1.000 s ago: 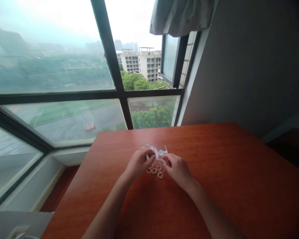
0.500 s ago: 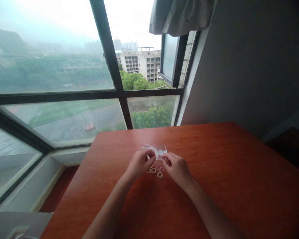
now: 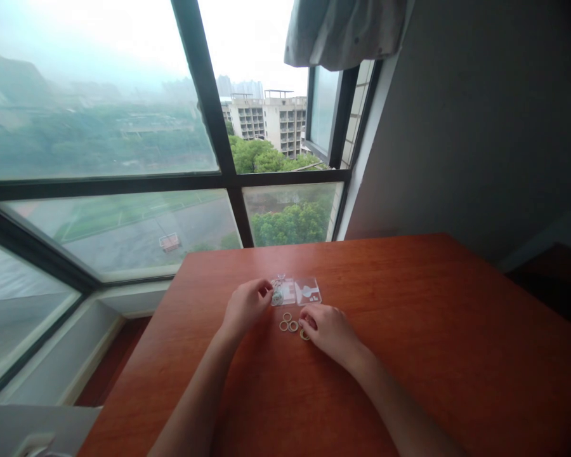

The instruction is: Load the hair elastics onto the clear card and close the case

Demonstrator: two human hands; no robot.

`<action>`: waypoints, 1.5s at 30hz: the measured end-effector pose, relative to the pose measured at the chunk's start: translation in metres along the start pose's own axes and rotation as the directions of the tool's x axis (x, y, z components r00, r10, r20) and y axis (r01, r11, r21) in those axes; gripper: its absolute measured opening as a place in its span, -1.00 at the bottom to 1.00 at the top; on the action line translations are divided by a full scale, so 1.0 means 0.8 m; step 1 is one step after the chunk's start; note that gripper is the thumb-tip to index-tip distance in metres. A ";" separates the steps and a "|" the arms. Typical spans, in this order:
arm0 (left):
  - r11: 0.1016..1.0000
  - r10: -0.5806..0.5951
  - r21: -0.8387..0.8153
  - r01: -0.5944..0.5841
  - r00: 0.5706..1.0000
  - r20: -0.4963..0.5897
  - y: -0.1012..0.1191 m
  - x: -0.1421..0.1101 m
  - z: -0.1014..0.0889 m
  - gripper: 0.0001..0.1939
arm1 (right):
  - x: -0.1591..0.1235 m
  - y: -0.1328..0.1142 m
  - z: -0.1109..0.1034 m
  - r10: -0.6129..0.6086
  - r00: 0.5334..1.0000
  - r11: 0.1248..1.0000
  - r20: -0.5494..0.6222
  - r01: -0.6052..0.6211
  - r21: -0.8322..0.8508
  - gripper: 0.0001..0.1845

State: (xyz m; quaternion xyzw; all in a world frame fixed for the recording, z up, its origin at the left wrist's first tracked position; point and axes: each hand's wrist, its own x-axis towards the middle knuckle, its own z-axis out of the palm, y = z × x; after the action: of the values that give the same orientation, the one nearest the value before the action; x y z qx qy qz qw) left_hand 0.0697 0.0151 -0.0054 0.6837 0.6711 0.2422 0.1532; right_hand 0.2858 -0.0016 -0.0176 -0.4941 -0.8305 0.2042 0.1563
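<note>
A small clear plastic box lies open on the red-brown table, its two halves side by side. My left hand rests at the box's left edge, fingertips curled onto it. Several small pale rings lie in a cluster just in front of the box. My right hand lies over the right end of that cluster, fingers bent down onto a ring; whether it grips one I cannot make out.
A large window with dark frames runs behind the table's far edge. A grey wall stands to the right and a curtain hangs above. The table's left edge drops to a low sill.
My left hand slid left from the middle of the box to its left edge, uncovering the box. My right hand dropped from the box toward me onto the rings.
</note>
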 end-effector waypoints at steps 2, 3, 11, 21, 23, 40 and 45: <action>1.000 -0.006 0.006 0.006 1.000 -0.005 0.002 0.000 -0.001 -0.85 | -0.001 -0.003 0.003 -0.006 1.000 1.000 0.005 0.006 0.010 -0.89; 1.000 -0.006 0.010 0.006 1.000 -0.007 0.002 0.000 -0.002 -0.85 | -0.001 -0.004 0.004 -0.013 1.000 1.000 0.005 0.013 0.015 -0.88; 1.000 0.016 0.006 -0.016 1.000 -0.015 0.006 -0.001 -0.004 -0.85 | -0.003 -0.011 0.009 -0.029 0.999 1.000 0.034 0.029 -0.002 -0.86; 1.000 0.018 0.016 -0.018 1.000 -0.016 0.005 -0.001 -0.003 -0.85 | -0.003 0.010 -0.003 -0.090 0.991 0.985 0.096 0.075 0.154 -0.88; 1.000 0.025 0.016 -0.025 1.000 -0.017 0.004 -0.001 -0.003 -0.85 | 0.000 0.020 -0.007 -0.030 0.999 0.989 0.031 0.025 0.144 -0.87; 0.996 0.087 0.023 -0.087 0.996 -0.013 0.005 -0.001 0.002 -0.86 | 0.002 0.021 0.002 0.007 0.995 1.000 0.098 -0.007 -0.002 -0.89; 0.996 0.090 0.008 -0.090 0.996 -0.028 0.008 -0.002 -0.001 -0.88 | 0.003 0.023 0.001 0.006 1.000 0.999 0.024 -0.007 0.035 -0.91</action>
State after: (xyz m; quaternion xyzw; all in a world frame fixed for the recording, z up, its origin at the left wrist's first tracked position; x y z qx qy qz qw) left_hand 0.0745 0.0133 -0.0018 0.7104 0.6425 0.2562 0.1302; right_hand 0.2979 0.0083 -0.0275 -0.4916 -0.8269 0.2253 0.1544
